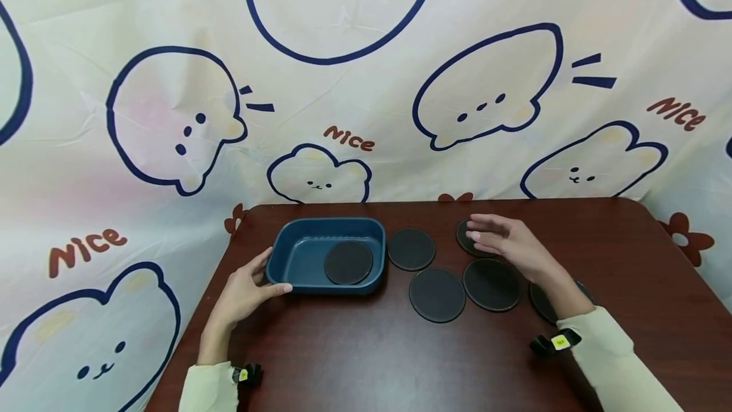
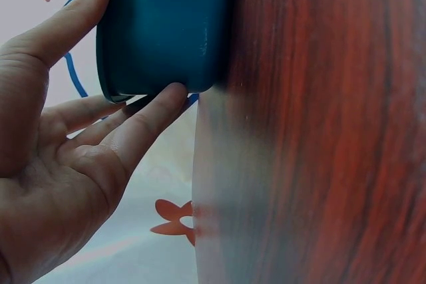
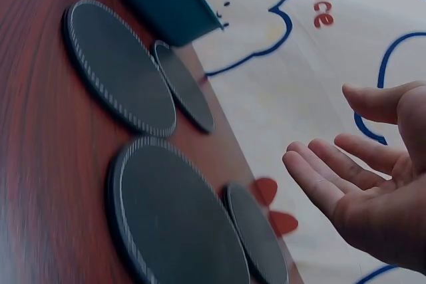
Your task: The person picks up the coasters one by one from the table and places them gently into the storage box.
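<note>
My left hand (image 1: 246,294) holds the left end of a blue rectangular tray (image 1: 326,289), its thumb at the near corner and its fingers along the side. In the left wrist view, the thumb and fingertips span the tray's end wall (image 2: 160,31). Inside the tray, toward its right, lies a round black coaster (image 1: 348,262). My right hand (image 1: 517,247) hovers with loosely extended fingers over the coasters on the table, partly covering a far coaster (image 1: 464,241). From the right wrist, the hand (image 3: 373,177) appears raised above the coasters, with nothing in its fingers.
More round black coasters lie right of the tray: one coaster (image 1: 411,249) beside it, two nearer coasters (image 1: 437,295) (image 1: 492,285), and another (image 1: 540,304) partly under the right forearm. The dark wood table (image 1: 400,361) meets a cartoon-printed cloth (image 1: 389,94) at its back edge.
</note>
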A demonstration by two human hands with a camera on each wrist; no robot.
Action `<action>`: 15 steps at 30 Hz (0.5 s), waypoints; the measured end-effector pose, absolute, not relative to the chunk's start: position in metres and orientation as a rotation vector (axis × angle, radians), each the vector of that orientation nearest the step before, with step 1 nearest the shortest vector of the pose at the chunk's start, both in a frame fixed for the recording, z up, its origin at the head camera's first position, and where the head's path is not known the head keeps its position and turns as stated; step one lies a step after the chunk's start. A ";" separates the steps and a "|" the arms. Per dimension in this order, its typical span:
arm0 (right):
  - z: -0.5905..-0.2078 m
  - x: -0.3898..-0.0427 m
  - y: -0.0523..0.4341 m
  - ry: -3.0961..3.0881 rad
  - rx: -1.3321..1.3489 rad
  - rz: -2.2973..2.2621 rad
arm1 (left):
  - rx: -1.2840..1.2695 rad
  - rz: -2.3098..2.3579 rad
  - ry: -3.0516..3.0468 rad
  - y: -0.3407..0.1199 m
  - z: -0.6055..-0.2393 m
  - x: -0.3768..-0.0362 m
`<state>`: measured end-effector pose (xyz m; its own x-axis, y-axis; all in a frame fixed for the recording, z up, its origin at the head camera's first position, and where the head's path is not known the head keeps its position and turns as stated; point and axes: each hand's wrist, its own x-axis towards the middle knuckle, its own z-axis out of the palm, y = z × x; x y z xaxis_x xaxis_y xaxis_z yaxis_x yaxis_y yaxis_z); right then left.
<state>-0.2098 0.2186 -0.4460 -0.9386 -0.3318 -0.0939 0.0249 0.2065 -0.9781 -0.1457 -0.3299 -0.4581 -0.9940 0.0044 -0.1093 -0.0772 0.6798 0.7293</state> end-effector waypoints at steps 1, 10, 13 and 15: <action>-0.447 -0.208 0.224 2.209 -0.288 -1.792 | -0.061 1.214 2.786 -0.330 -0.458 -0.146; -0.455 -0.193 0.263 2.292 -0.292 -1.784 | -0.057 1.216 2.786 -0.329 -0.457 -0.146; -0.457 -0.189 0.275 2.327 -0.289 -1.764 | -0.065 1.219 2.783 -0.329 -0.457 -0.146; -0.458 -0.186 0.282 2.350 -0.279 -1.751 | -0.068 1.220 2.781 -0.328 -0.457 -0.147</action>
